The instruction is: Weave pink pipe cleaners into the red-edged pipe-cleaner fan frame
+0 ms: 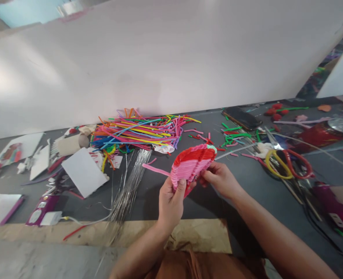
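A fan-shaped craft piece (pixel 192 166) made of pink and red pipe cleaners, with a pale green bit at its upper right corner, is held up above the table. My left hand (pixel 173 199) grips its lower left side, thumb on the front. A loose pink pipe cleaner (pixel 156 169) sticks out to the left beside that hand. At the lower right edge of the piece, my right hand (pixel 219 179) has its fingers closed in a pinch; the fingertips are partly hidden. A pale thin strip (pixel 235 150) runs up and right from near those fingers.
Behind lies a heap of coloured pipe cleaners (pixel 139 131), with a bundle of thin wires (pixel 133 186) in front. To the right are scissors (pixel 287 162), a dark phone (pixel 242 118), green offcuts (pixel 235 133) and a red can (pixel 319 133). A white card (pixel 84 172) lies left.
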Tool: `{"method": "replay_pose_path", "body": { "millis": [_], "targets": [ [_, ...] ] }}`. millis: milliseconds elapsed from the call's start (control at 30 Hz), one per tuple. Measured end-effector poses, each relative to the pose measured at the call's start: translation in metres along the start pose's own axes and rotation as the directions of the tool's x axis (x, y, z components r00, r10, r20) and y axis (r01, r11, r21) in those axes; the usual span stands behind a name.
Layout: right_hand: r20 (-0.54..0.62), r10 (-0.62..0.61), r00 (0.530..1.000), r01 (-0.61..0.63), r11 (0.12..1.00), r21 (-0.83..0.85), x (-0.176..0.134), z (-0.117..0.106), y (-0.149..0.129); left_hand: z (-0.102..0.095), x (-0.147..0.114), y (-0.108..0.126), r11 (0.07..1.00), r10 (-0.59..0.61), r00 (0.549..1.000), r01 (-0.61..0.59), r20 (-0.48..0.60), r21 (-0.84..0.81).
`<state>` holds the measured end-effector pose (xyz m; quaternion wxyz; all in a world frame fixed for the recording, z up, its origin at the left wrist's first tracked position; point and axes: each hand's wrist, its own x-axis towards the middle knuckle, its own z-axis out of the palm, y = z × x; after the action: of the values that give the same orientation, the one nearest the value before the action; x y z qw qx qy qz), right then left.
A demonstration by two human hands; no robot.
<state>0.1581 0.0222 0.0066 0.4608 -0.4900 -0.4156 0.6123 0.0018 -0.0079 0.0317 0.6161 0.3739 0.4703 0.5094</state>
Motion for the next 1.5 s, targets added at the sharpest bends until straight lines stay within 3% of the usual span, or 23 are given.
{"method": "replay_pose_path", "body": {
  "millis": [167, 567, 767, 900, 1000, 1167, 1233, 1500],
  "targets": [
    [0.031, 0.021, 0.999, -0.023, 0.998, 0.061, 0.001, -0.006, 0.001, -0.001, 0.005, 0.0, 0.998, -0.016, 1.0, 0.014, -0.024, -0.058],
    [-0.053, -0.003, 0.999, 0.004, 1.0, 0.01, 0.003, -0.004, -0.001, 0.003, 0.004, -0.004, 0.994, 0.008, 1.0, -0.008, 0.007, -0.106],
    [0.089, 0.016, 0.996, -0.032, 0.983, 0.182, 0.003, -0.01, 0.008, 0.005, 0.014, 0.005, 0.945, -0.073, 0.997, 0.065, -0.011, -0.32],
    [0.052, 0.028, 0.998, -0.035, 0.99, 0.135, 0.001, -0.007, 0.01, 0.005, 0.019, 0.001, 0.923, -0.09, 0.996, 0.073, -0.028, -0.378],
    [0.006, 0.018, 1.0, -0.018, 0.992, 0.127, 0.001, -0.005, 0.01, 0.0, 0.02, -0.006, 0.944, -0.092, 0.995, 0.078, -0.03, -0.32],
    [-0.08, -0.012, 0.997, 0.017, 0.998, 0.058, -0.001, -0.011, 0.009, -0.02, 0.025, -0.008, 0.996, -0.055, 0.997, 0.059, 0.063, -0.068],
    [-0.101, -0.027, 0.995, 0.029, 0.999, 0.018, -0.002, -0.014, 0.009, -0.028, 0.028, -0.005, 0.997, -0.048, 0.998, 0.05, 0.04, -0.051],
    [-0.065, -0.052, 0.997, 0.045, 0.995, -0.094, -0.008, -0.017, 0.008, -0.039, 0.044, -0.002, 0.997, -0.03, 1.0, 0.03, -0.005, 0.066]
  ]
}}
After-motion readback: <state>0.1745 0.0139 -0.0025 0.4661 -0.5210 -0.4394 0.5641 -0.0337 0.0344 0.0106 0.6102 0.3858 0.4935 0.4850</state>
